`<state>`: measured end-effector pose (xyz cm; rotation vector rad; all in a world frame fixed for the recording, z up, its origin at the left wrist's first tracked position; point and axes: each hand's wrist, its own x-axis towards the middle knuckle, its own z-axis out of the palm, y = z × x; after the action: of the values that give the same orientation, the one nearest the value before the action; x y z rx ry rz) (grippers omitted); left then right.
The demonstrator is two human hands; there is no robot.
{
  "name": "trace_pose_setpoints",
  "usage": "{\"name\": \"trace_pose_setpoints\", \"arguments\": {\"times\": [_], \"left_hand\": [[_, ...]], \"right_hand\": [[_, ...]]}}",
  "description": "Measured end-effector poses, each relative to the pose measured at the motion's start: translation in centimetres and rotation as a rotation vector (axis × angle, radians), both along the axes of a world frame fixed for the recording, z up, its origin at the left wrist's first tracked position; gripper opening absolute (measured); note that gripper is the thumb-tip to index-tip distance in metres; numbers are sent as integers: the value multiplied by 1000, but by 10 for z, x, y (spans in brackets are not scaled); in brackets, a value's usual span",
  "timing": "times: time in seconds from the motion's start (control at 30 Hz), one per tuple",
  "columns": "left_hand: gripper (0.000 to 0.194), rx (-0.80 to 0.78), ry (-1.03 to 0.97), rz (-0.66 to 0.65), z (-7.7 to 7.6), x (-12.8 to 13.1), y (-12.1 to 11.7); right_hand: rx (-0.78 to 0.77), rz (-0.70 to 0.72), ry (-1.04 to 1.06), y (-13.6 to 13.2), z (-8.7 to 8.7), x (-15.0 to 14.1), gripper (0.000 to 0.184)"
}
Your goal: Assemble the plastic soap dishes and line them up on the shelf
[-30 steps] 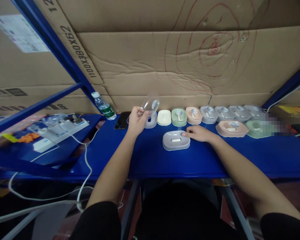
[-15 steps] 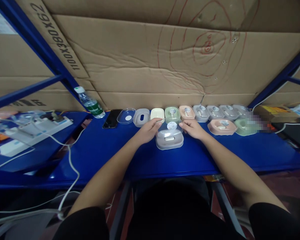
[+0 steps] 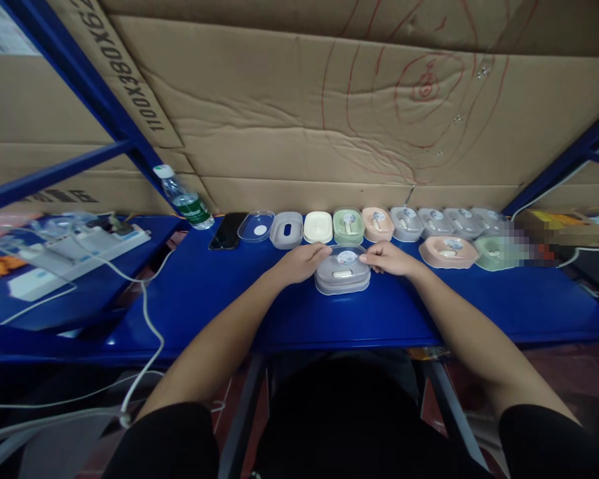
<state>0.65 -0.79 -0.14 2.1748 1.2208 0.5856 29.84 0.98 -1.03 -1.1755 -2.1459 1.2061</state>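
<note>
In front of me on the blue table sits a grey plastic box [image 3: 341, 287] with a small white piece in its middle. A clear plastic lid [image 3: 348, 258] with a round printed sticker lies over it, level or nearly so; whether it is fully seated I cannot tell. My left hand [image 3: 303, 261] pinches the lid's left edge between thumb and fingers. On the other side my right hand [image 3: 388, 258] is closed on the lid's right edge. Behind them stand a cream box [image 3: 318, 228] and a green lidded box [image 3: 348, 226].
Left of the cream box are an open grey box [image 3: 286, 230], a loose clear lid [image 3: 256, 227], a phone [image 3: 228, 231] and a water bottle [image 3: 190, 206]. Several lidded boxes stand to the right, including a pink box [image 3: 449, 253]. A power strip [image 3: 80, 259] with cables lies far left.
Both hands have lowered the clear lid from above and behind the grey box down onto it. The view has shifted slightly.
</note>
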Motion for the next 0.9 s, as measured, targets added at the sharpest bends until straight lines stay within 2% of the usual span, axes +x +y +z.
{"name": "trace_pose_setpoints", "arguments": {"times": [0.17,0.27,0.6,0.9], "left_hand": [[58,18,246,-11,3,3,-4],[59,18,302,-3,4,4,-5],[57,22,278,101,3,8,-1],[53,34,197,76,4,11,-4]], "right_hand": [[-39,46,-122,0,2,0,62],[-52,17,-171,-3,6,-1,62],[-80,-6,-217,-4,9,1,69],[-123,-35,-266,-2,13,5,71]]}}
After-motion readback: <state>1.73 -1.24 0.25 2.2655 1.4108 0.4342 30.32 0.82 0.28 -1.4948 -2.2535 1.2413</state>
